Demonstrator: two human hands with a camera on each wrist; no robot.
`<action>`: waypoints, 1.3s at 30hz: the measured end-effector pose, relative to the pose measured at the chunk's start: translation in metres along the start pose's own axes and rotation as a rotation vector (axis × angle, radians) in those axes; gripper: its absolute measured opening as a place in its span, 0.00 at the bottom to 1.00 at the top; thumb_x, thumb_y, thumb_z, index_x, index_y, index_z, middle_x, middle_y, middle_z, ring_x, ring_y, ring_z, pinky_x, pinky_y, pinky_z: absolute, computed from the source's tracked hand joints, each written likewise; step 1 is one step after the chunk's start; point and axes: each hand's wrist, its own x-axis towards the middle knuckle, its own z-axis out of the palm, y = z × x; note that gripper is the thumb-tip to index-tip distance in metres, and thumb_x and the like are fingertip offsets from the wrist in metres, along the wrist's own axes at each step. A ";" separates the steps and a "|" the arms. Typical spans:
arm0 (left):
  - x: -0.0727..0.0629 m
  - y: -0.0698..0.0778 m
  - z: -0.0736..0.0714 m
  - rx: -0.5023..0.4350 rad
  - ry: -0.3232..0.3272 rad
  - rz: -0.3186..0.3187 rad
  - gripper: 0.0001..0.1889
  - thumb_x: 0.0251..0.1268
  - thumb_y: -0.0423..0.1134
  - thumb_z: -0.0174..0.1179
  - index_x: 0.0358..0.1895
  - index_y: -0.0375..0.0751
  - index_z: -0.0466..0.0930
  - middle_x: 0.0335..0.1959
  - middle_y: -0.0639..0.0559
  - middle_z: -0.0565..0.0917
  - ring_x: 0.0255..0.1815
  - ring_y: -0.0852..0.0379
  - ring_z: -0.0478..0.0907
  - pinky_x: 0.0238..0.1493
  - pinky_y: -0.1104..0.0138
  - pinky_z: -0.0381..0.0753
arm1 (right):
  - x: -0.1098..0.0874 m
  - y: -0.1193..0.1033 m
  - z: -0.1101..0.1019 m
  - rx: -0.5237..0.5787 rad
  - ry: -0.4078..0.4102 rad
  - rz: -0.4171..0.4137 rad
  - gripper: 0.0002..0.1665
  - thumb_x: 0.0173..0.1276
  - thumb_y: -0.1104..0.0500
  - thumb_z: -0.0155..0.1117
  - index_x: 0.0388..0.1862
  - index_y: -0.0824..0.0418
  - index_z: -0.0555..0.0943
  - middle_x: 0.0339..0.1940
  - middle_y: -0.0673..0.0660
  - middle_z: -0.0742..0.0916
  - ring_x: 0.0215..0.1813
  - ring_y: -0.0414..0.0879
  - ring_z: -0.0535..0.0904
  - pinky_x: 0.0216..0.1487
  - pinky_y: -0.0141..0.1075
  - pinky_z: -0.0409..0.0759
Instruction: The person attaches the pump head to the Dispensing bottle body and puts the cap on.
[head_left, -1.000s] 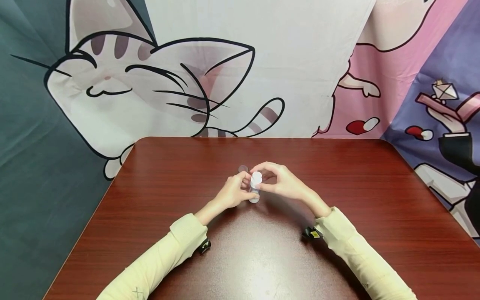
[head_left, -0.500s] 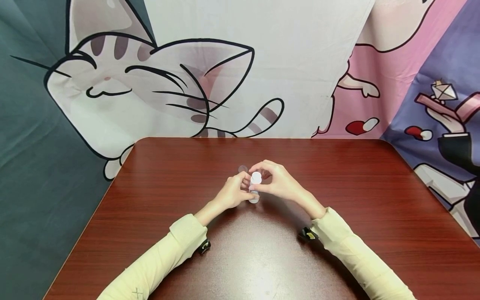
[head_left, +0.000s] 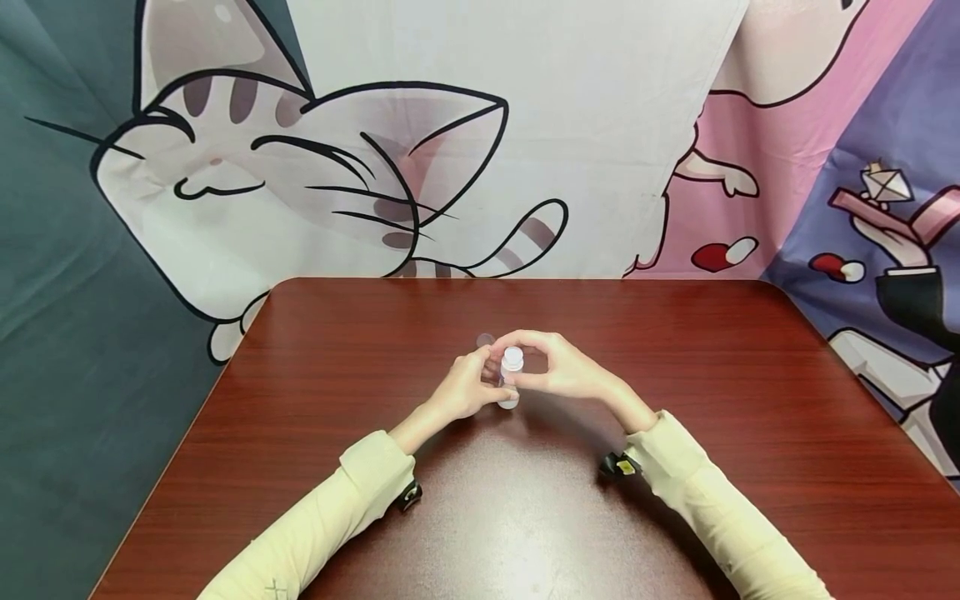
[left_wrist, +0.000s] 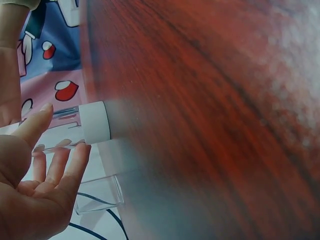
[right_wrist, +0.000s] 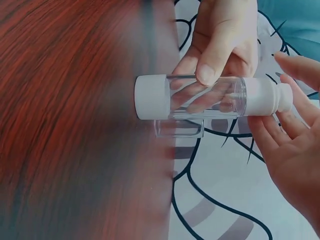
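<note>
Right wrist | left fingers [right_wrist: 206, 75] hold bottle [right_wrist: 212, 98], white top [right_wrist: 262, 96] visible | left wrist: hidden

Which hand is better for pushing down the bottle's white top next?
Probably the right hand: its fingers curve close around the white top. The left hand grips the clear bottle lower down, so it seems better for steadying.
</note>
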 end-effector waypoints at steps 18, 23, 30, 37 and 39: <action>0.001 0.002 0.000 -0.011 0.002 0.028 0.25 0.48 0.32 0.74 0.49 0.30 0.74 0.40 0.39 0.86 0.42 0.49 0.85 0.44 0.66 0.85 | -0.002 0.004 -0.004 -0.041 0.014 -0.003 0.20 0.62 0.69 0.66 0.54 0.64 0.80 0.49 0.57 0.86 0.52 0.46 0.81 0.58 0.36 0.79; 0.001 0.002 0.001 0.000 0.010 0.027 0.24 0.47 0.33 0.74 0.48 0.31 0.74 0.39 0.40 0.87 0.41 0.49 0.85 0.43 0.66 0.85 | -0.003 0.006 -0.003 0.000 0.022 -0.010 0.19 0.63 0.70 0.65 0.54 0.63 0.79 0.50 0.57 0.85 0.54 0.44 0.80 0.59 0.33 0.79; 0.000 0.003 0.002 0.023 0.027 0.040 0.23 0.46 0.33 0.75 0.46 0.32 0.75 0.38 0.41 0.87 0.40 0.49 0.85 0.42 0.66 0.85 | -0.005 0.006 0.003 0.035 0.076 -0.009 0.18 0.63 0.68 0.66 0.52 0.66 0.80 0.49 0.60 0.85 0.52 0.44 0.81 0.57 0.34 0.80; -0.002 0.002 0.003 0.035 0.047 0.057 0.23 0.45 0.33 0.75 0.44 0.33 0.75 0.37 0.41 0.86 0.38 0.50 0.85 0.39 0.67 0.84 | -0.007 0.005 0.012 0.046 0.160 0.039 0.20 0.59 0.70 0.68 0.52 0.67 0.80 0.48 0.61 0.85 0.49 0.47 0.83 0.54 0.35 0.82; -0.002 0.001 0.003 0.029 0.051 0.061 0.22 0.45 0.33 0.75 0.43 0.33 0.75 0.37 0.41 0.86 0.38 0.50 0.85 0.39 0.68 0.85 | -0.007 0.004 0.015 0.038 0.181 0.044 0.20 0.59 0.71 0.68 0.51 0.68 0.79 0.48 0.62 0.85 0.48 0.48 0.83 0.54 0.36 0.82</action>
